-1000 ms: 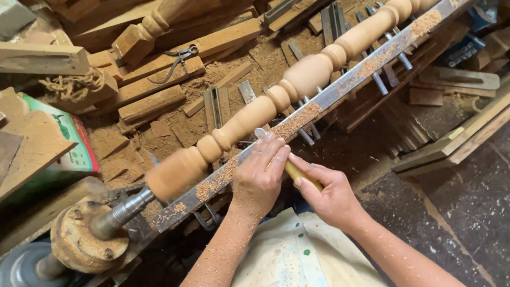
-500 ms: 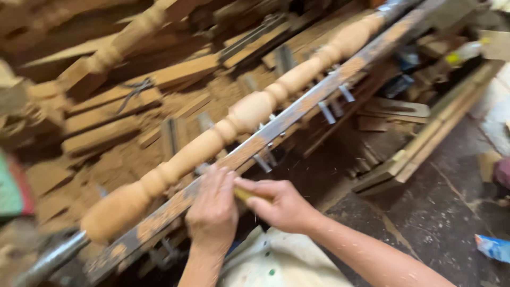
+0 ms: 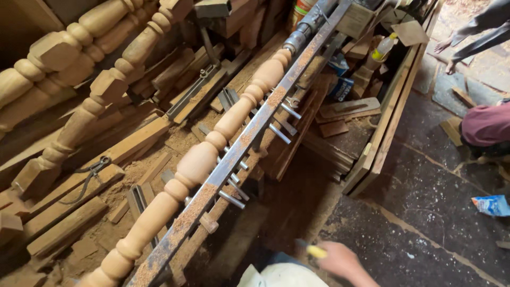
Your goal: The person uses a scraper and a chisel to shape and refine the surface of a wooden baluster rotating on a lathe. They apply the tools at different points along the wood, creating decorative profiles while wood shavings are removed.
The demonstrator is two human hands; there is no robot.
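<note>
While gripped: yellow-handled tool [image 3: 316,251] in right hand [image 3: 340,260].

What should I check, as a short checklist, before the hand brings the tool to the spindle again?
1. Right hand grips the yellow-handled tool: ok.
2. Tool tip visible: cannot tell, hidden.
3. Left hand in view: not ok.
4. Spindle mounted along the rail: ok.
5. Spindle turning or stopped: cannot tell.
6. Hand clear of the spindle: ok, it is low near the frame edge.
</note>
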